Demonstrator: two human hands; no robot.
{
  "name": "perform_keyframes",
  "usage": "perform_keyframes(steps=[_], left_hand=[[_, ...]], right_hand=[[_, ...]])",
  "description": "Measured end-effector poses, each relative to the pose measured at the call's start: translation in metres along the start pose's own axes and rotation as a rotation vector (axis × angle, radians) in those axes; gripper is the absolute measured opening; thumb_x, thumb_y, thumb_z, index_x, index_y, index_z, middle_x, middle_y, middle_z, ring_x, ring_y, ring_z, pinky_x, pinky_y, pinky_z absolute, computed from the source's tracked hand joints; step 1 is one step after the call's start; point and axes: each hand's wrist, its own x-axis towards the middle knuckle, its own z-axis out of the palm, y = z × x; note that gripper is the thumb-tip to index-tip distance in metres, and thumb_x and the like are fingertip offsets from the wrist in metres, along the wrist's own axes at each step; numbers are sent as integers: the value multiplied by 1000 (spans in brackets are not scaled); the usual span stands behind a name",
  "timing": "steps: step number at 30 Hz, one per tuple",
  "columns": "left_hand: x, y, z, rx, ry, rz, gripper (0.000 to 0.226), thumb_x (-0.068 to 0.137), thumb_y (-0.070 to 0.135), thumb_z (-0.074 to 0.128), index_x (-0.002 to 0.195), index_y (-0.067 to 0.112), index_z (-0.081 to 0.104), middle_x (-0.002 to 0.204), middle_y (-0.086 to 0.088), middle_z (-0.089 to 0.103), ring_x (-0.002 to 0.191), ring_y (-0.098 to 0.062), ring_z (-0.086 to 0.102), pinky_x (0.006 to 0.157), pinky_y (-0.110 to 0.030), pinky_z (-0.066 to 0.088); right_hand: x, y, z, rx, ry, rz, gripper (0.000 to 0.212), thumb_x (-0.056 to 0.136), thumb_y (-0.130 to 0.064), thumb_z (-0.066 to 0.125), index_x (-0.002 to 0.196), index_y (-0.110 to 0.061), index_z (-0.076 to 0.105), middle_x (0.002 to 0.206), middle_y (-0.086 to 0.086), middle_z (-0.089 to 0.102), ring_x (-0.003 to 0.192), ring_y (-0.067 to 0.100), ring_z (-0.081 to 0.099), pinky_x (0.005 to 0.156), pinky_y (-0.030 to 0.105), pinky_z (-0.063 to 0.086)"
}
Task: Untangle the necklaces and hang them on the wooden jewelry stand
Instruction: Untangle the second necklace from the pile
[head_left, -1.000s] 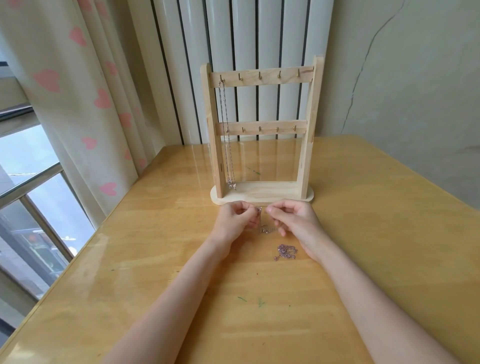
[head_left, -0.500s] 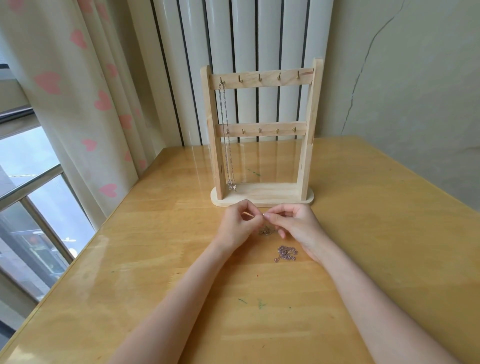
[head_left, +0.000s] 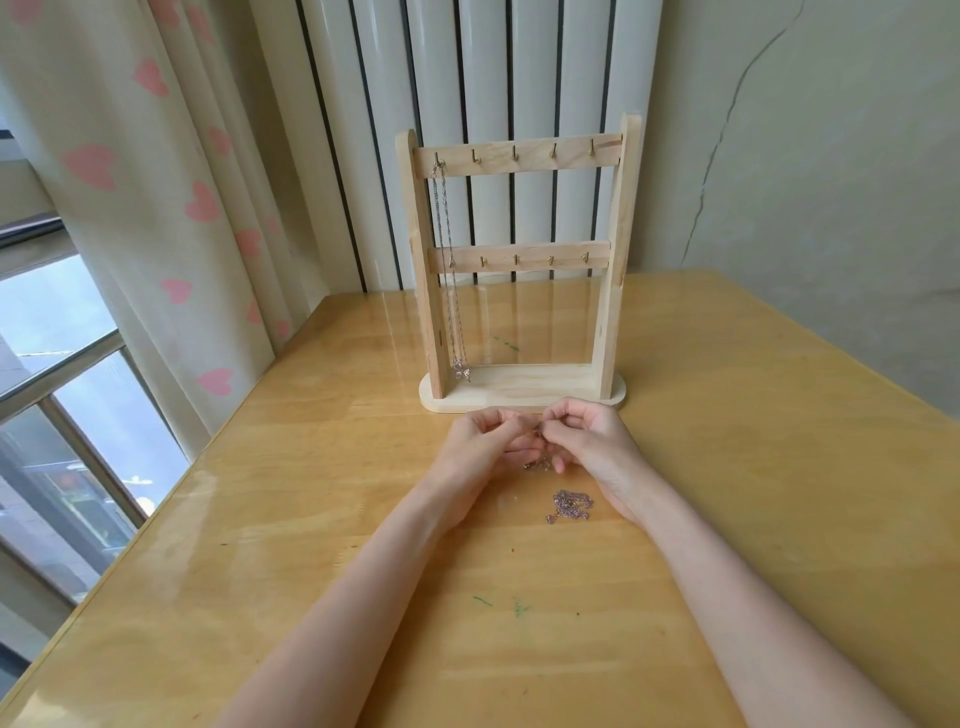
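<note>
Necklace chain (head_left: 540, 462), fine and bunched, hangs between the two hands just in front of the wooden stand (head_left: 522, 270). The left hand (head_left: 480, 447) and the right hand (head_left: 592, 441) meet fingertip to fingertip, each pinching the chain at a small point. One necklace (head_left: 449, 270) hangs from the leftmost top hook; a second tangled heap (head_left: 569, 505) lies on the table (head_left: 779, 467) beside the right wrist. The step in hand appears to be untangling. The next move likely calls for drawing the strands apart gently, then lifting a freed loop to an empty hook.
</note>
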Motion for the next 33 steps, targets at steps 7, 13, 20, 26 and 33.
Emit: perform_keyframes(steps=[7, 13, 20, 26, 33], left_hand=[[1, 0, -3, 118, 18, 57, 13, 85, 4, 63, 77, 8, 54, 58, 1, 64, 50, -7, 57, 55, -15, 49], [6, -4, 9, 351, 45, 158, 28, 81, -9, 60, 78, 13, 43, 58, 0, 53, 44, -2, 53, 53, -24, 50], [5, -6, 4, 434, 215, 265, 28, 81, -5, 56, 80, 20, 43, 66, 1, 50, 49, -11, 50, 54, -29, 45], [2, 4, 4, 80, 276, 172, 20, 86, -4, 49, 85, 15, 46, 69, 0, 54, 56, -6, 53, 64, -18, 49], [1, 18, -8, -480, 146, -65, 11, 90, 4, 48, 86, 14, 52, 64, 1, 49, 55, -11, 48, 55, -19, 53]], right_hand=[[-1, -3, -1, 46, -53, 24, 19, 85, 1, 53, 69, -9, 56, 66, 9, 57, 60, 18, 52, 48, 21, 40], [0, -1, 2, 69, 68, 24, 20, 80, 5, 53, 66, -9, 50, 56, 5, 52, 52, 22, 41, 44, 20, 34], [1, -1, 1, 188, 64, 17, 26, 80, 8, 63, 82, -13, 47, 66, 1, 59, 46, 15, 41, 47, 22, 37], [1, -1, 1, 281, -24, 83, 28, 82, 12, 57, 88, -13, 45, 65, 1, 53, 54, 16, 41, 46, 21, 36], [1, -4, -2, 453, 45, 113, 23, 84, 14, 49, 83, -9, 50, 64, 5, 51, 58, 16, 44, 51, 23, 38]])
